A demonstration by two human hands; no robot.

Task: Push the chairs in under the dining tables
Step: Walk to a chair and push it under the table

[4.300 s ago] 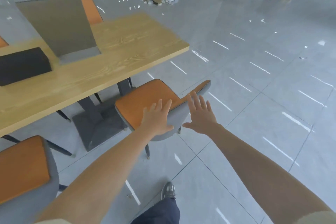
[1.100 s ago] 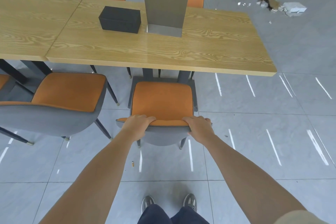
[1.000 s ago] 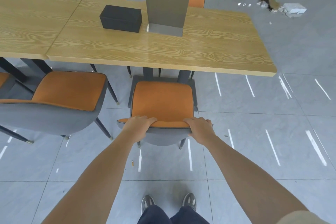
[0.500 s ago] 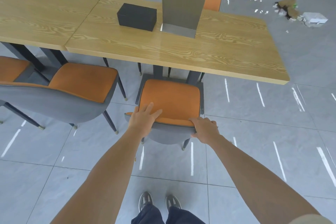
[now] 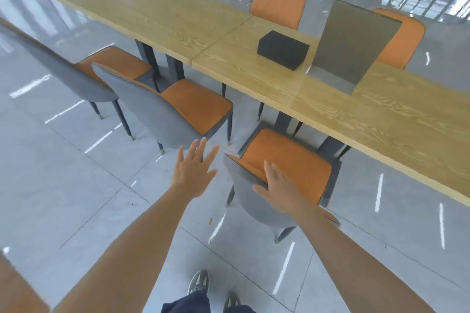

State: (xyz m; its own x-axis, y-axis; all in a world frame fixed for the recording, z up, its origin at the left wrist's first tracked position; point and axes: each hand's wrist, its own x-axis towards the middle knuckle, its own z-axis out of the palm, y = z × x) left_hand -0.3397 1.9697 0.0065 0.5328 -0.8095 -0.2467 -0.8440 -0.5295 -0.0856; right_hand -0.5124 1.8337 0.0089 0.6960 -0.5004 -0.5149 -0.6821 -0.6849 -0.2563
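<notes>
An orange-seated chair with a grey back (image 5: 287, 162) stands at the edge of the long wooden dining table (image 5: 330, 109), its seat mostly out from under it. My right hand (image 5: 277, 185) rests flat on the top of that chair's back, fingers straight. My left hand (image 5: 193, 170) hovers in the air, fingers spread, touching nothing, between this chair and a second chair (image 5: 178, 109) standing further out to the left. A third chair (image 5: 84, 71) stands beyond it, also out from the table.
A black box (image 5: 282, 49) and an upright grey board (image 5: 353, 43) sit on the table. More orange chairs (image 5: 277, 2) line the far side. Grey tiled floor lies open to the left. My shoes (image 5: 201, 284) show at the bottom.
My left hand has come off the chair back and moved left into the air. My right hand has relaxed from gripping to lying flat. The view has swung left, showing more chairs.
</notes>
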